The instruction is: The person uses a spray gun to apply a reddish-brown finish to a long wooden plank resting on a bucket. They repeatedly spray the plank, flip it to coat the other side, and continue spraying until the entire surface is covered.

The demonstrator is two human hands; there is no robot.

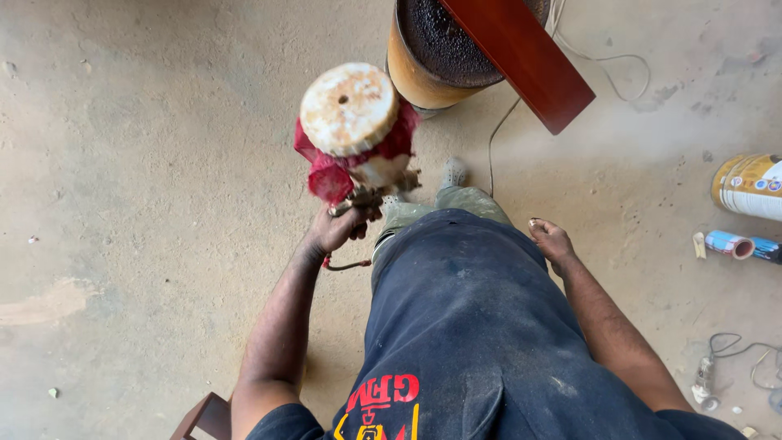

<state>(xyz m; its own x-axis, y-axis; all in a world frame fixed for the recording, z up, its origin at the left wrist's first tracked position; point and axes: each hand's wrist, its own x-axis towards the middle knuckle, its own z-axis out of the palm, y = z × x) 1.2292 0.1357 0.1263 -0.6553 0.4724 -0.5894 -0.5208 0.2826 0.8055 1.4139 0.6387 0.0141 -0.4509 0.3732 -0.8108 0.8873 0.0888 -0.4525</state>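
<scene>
My left hand (336, 229) grips the handle of a paint spray gun (356, 130) and holds it up in front of me. The gun carries a round cup with a stained white lid, and a red rag is wrapped around the cup. A thin hose loops below my left wrist. My right hand (552, 241) hangs empty beside my hip, fingers loosely apart. I stand on a dusty concrete floor in a dark blue shirt and greenish trousers.
A rusty drum (423, 73) with a black top stands just ahead, with a reddish-brown wooden board (525, 57) slanting over it. A white cord (607, 61) trails on the floor. Paint cans (749, 186) and a small tube (729, 243) lie at the right.
</scene>
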